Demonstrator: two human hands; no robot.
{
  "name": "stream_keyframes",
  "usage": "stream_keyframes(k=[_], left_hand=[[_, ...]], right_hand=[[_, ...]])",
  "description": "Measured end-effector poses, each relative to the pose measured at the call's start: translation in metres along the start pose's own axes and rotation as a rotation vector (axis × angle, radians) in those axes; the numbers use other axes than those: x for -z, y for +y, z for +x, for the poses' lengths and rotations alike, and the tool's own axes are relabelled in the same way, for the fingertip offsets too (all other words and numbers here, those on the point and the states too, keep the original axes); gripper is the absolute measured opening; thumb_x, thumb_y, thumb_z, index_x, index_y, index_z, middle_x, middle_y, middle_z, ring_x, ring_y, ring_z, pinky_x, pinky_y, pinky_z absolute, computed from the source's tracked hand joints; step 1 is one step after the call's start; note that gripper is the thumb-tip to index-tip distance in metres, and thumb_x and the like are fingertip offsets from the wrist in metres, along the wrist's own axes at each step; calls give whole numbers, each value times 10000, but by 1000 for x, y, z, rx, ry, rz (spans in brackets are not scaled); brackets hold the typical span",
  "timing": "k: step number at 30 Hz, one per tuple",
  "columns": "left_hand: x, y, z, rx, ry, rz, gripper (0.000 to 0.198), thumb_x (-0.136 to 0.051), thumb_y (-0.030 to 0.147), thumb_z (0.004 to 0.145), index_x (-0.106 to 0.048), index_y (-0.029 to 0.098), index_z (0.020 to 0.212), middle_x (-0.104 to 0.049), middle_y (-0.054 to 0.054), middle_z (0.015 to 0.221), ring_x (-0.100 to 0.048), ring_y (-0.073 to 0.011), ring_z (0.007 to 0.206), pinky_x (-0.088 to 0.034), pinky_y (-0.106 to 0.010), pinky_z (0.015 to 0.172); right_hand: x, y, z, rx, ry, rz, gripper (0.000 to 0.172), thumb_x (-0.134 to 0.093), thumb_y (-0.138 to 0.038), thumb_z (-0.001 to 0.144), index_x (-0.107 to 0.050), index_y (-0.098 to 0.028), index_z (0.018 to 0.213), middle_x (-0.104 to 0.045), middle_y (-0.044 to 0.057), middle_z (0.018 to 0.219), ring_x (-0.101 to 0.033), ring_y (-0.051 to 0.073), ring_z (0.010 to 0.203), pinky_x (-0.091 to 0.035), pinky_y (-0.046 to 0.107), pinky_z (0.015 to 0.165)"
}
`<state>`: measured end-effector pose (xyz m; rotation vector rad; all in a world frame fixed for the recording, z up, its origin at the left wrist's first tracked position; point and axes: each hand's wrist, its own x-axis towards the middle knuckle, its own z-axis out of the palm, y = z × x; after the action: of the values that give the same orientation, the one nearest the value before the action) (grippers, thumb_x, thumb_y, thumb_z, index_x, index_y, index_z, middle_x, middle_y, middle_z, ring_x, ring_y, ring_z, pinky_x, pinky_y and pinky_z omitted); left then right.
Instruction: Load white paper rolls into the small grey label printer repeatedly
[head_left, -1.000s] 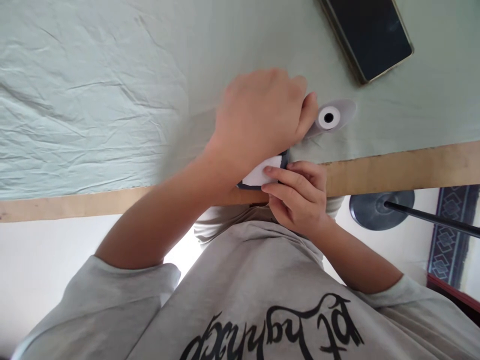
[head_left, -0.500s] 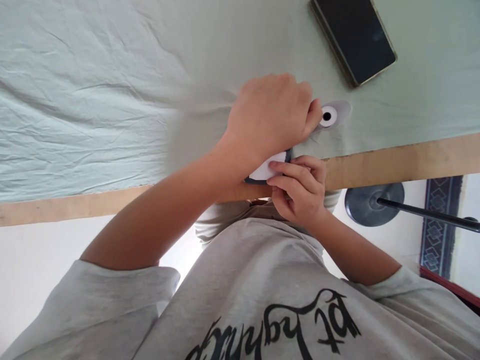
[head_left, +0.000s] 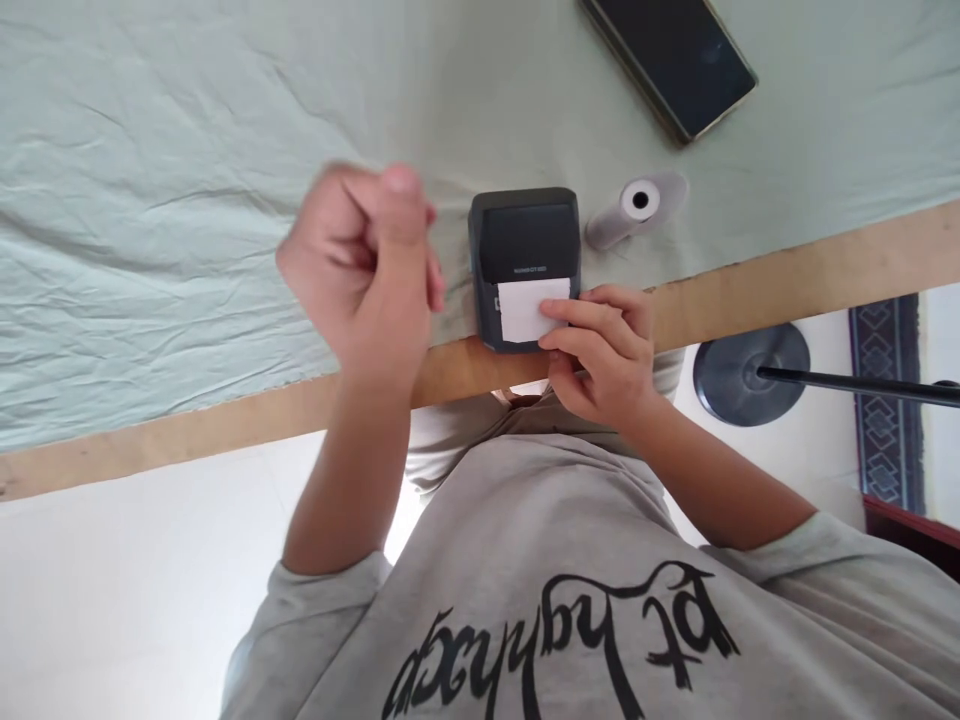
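A small dark label printer [head_left: 525,240] stands on the green cloth near the table's front edge. A strip of white paper [head_left: 527,308] sticks out of its slot. My right hand [head_left: 604,355] rests at the table edge, its fingers closed on the right side of that paper and touching the printer's corner. My left hand [head_left: 367,270] hovers just left of the printer, lifted off it and curled into a loose fist, thumb uppermost. Nothing shows inside it. It is slightly smeared by motion.
A white paper roll [head_left: 634,210] lies on its side just right of the printer. A black phone [head_left: 667,60] lies face up further back on the pale green cloth [head_left: 187,200]. A bare wooden table edge [head_left: 787,285] runs along the front. A round dark stand base [head_left: 742,375] sits on the floor.
My left hand has lifted off the printer and swung left into a fist, uncovering the printer's top. My right hand stays on the paper. The view has shifted slightly.
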<state>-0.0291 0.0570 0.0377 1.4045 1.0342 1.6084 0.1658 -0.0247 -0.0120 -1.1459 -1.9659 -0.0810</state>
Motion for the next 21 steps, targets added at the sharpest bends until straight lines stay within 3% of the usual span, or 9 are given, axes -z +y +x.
stream_keyframes(k=[2,4,7,13,16,19,21], left_hand=[[8,1,-17,228,52,-107,550,-582,534,1086,-622,189,659,-487,62,463,-493,-43,373,-301,-253,368],[13,-3,-30,428,24,-212,637,-472,700,1059,-670,204,711,-592,18,507,-595,-106,413,-326,-261,360],[15,-12,-40,520,10,-294,632,-477,781,988,-721,217,838,-718,-36,652,-695,-177,520,-379,-272,379],[12,-20,-51,421,-12,-258,584,-536,759,973,-720,208,908,-724,-34,701,-693,-167,548,-414,-254,427],[14,-18,-55,350,-20,-138,395,-627,600,1015,-711,225,921,-681,3,691,-664,-138,584,-445,-246,481],[17,-12,-54,186,-186,166,272,-560,398,1090,-725,240,943,-692,-21,867,-684,-148,798,-564,-289,707],[19,-7,-52,52,-328,366,276,-486,367,1111,-729,237,1088,-698,-70,1064,-689,-188,999,-586,-344,876]], right_hand=[[0,0,1,1,10,-2,356,-590,-24,752,-635,-284,991,-794,-13,1122,-639,235,986,-577,405,835],[0,0,1,4,3,-9,347,-598,-31,753,-633,-281,991,-794,-16,1120,-633,234,984,-578,395,827],[1,0,0,13,-11,-15,328,-607,-45,758,-638,-278,987,-796,-14,1113,-625,236,999,-576,389,826],[-1,-2,0,2,1,-16,321,-611,-45,744,-641,-276,965,-797,-11,1093,-614,244,976,-569,403,804],[-2,-2,0,-9,3,-2,334,-622,-31,741,-647,-273,970,-796,-4,1086,-615,250,996,-569,409,818],[-1,-2,-1,-3,27,21,359,-630,-25,736,-661,-248,1017,-761,47,1122,-644,242,982,-582,406,827],[2,-2,0,-21,49,48,407,-625,-38,758,-659,-226,1118,-711,90,1224,-674,221,954,-608,385,801]])
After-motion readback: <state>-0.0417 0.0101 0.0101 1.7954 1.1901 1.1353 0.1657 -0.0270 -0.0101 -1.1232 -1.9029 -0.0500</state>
